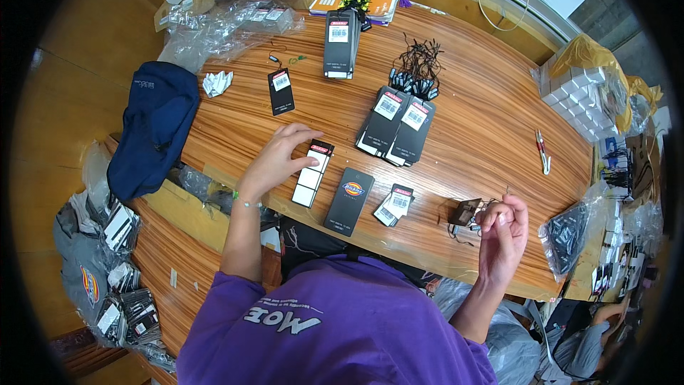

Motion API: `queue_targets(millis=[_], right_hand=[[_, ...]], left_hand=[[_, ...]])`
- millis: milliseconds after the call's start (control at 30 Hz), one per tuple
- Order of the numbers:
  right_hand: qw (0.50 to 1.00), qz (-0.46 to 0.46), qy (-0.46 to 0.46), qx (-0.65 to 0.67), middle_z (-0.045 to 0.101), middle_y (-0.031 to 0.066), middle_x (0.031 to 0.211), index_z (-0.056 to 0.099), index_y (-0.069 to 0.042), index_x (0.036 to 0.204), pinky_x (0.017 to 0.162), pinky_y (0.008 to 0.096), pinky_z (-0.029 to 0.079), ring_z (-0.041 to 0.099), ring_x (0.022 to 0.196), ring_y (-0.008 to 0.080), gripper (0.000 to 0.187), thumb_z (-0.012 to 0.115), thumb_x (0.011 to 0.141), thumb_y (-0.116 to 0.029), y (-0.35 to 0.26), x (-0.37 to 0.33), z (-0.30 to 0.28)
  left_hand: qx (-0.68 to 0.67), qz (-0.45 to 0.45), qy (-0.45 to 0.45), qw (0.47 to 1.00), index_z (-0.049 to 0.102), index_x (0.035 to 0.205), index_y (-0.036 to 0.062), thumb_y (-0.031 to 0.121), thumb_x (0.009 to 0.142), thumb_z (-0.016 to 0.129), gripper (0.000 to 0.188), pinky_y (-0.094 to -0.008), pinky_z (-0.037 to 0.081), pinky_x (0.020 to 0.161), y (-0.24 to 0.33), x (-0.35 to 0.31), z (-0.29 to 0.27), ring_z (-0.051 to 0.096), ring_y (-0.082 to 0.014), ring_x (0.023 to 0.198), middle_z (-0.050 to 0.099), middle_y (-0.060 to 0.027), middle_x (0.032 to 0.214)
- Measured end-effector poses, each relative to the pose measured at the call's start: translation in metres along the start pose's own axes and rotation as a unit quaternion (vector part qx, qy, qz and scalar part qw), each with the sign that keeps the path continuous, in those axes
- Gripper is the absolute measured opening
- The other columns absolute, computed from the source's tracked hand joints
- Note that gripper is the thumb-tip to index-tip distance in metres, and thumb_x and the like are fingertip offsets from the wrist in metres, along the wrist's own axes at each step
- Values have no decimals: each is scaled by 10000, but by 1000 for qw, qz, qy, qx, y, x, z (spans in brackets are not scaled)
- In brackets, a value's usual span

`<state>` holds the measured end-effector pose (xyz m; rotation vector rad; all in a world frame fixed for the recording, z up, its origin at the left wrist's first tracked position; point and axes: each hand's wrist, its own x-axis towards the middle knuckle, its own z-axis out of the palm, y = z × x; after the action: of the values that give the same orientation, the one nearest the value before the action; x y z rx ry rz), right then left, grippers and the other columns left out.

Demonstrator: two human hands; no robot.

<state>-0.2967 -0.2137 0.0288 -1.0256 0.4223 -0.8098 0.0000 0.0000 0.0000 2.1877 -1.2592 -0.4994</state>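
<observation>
My left hand reaches over a narrow stack of black tags with white labels; the thumb tip rests on it and the fingers are spread. My right hand is raised at the right, its fingertips pinched together; whatever they hold is too small to name. Beside it sits a small dark box with black strings. Between my hands lie a black hang tag with an oval emblem and a small pile of white-labelled tags. Farther back are two stacks of black hang tags with strings fanned out behind.
Another stack of hang tags and a single tag lie farther back. A navy cloth bag and crumpled paper are at left. Red-handled snippers, white boxes and a bagged dark bundle are at right.
</observation>
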Motion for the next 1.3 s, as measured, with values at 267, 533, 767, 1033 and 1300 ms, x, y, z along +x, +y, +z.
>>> queue_targets(millis=[267, 533, 767, 1033, 1300], right_hand=[[999, -9, 27, -42, 520, 51, 637, 488, -24, 967, 621, 263, 398, 463, 594, 120, 111, 524, 862, -35, -2, 6, -5], [996, -6, 19, -85, 639, 140, 769, 495, 13, 987, 671, 271, 474, 601, 669, 166, 150, 528, 841, 22, -4, 13, 8], [951, -64, 5, -302, 632, 60, 735, 590, 23, 789, 592, 220, 443, 561, 634, 107, 23, 610, 791, 12, -2, 14, 33], [836, -229, 27, -497, 585, 66, 666, 580, 9, 764, 525, 238, 424, 532, 559, 126, 80, 647, 724, 27, -4, 16, 46], [855, -210, 34, -474, 581, 68, 664, 576, 18, 768, 522, 232, 423, 527, 559, 115, 79, 643, 727, 30, 0, 15, 45]], left_hand=[[5, 28, 111, 993, 576, 1079, 24, 49, 640, 738, 468, -316, 437, 837, -7, -4, 9, 546, -233, 977, 576, -96, 1005], [-286, -52, 119, 949, 577, 956, -6, 7, 781, 645, 188, -194, 464, 628, 53, -7, -12, 583, -58, 703, 637, -32, 760], [-279, 96, 95, 951, 597, 908, -6, 10, 729, 701, 208, -178, 469, 620, 141, 32, 37, 612, -81, 736, 652, -54, 823], [-220, 193, 134, 947, 633, 866, 29, 71, 754, 669, 126, -251, 507, 547, 164, 35, 68, 637, -171, 662, 652, -74, 794], [-212, 209, 108, 948, 641, 888, 5, 22, 719, 697, 179, -244, 525, 565, 162, 33, 66, 646, -163, 697, 662, -85, 823]])
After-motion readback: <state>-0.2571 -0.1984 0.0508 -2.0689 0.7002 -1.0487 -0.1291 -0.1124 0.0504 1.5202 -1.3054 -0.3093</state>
